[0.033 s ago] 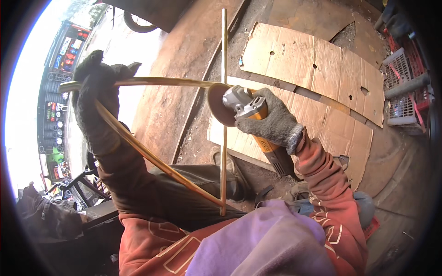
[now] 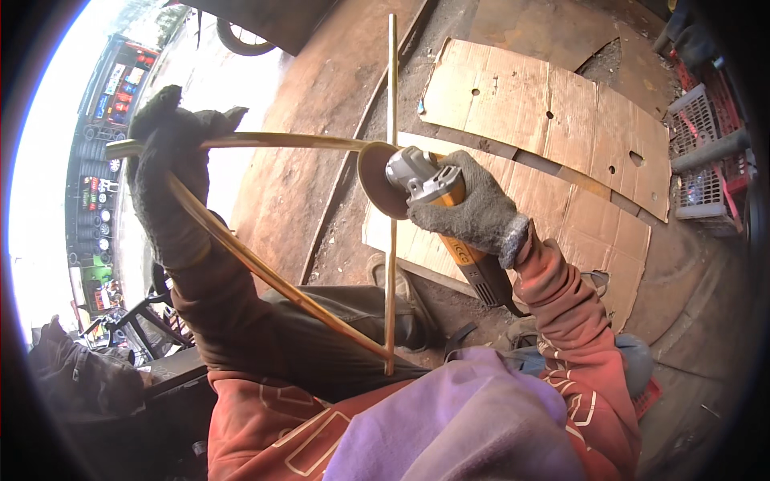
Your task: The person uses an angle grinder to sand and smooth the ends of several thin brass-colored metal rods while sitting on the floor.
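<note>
A triangular frame of thin, brass-coloured metal bars [image 2: 281, 141] stands in front of me. Its long straight bar [image 2: 391, 280] runs from near my lap up past the frame's joint. At the left corner, my left hand [image 2: 172, 152], in a dark glove, is closed around the bars where they meet. My right hand [image 2: 475, 200], in a grey knit glove, grips an orange and grey angle grinder [image 2: 417, 175] by its body near the head. The grinder's brown disc [image 2: 374, 178] is at the right joint, where the top bar meets the straight bar; the disc hides the contact itself.
Flattened cardboard sheets [image 2: 513, 88] lie on the dirt floor ahead and to the right. Plastic crates [image 2: 696, 120] stand at the far right. My shoe [image 2: 409, 309] is just beyond the straight bar. At lower left sits a dark cloth heap [image 2: 80, 373].
The grinder and its disc have shifted very slightly to the left along the joint. My left hand and the frame have hardly moved.
</note>
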Demonstrator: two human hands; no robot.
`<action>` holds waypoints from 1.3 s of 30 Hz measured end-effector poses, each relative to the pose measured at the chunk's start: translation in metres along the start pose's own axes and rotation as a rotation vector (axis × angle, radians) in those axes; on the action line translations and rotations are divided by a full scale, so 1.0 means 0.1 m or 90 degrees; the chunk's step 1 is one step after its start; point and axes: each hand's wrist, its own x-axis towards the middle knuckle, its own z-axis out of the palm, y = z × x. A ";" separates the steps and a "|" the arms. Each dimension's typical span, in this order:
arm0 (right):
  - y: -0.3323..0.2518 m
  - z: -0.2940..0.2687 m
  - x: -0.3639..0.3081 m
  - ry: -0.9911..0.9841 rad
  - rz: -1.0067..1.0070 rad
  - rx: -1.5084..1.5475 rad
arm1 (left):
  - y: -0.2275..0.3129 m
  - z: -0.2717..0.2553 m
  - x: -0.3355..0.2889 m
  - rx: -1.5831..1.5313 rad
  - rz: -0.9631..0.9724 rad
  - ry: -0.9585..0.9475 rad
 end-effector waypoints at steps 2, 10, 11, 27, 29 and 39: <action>0.00 -0.02 0.01 0.015 0.025 -0.032 | 0.01 0.00 0.00 -0.005 0.000 -0.024; 0.25 -0.16 -0.08 -0.002 0.073 -0.116 | -0.10 -0.19 0.03 -0.003 0.009 -0.028; 0.25 -0.16 -0.06 0.014 0.061 -0.109 | -0.10 -0.19 0.04 -0.005 0.011 -0.035; 0.11 -0.37 -0.01 0.055 0.114 -0.066 | 0.16 0.32 0.22 -0.007 0.016 -0.103; 0.07 -0.48 -0.12 0.070 0.089 -0.046 | 0.19 0.56 0.35 -0.006 0.016 -0.137; -0.19 -0.23 -0.85 0.153 0.128 0.285 | 0.30 1.06 1.00 -0.065 -0.049 -0.331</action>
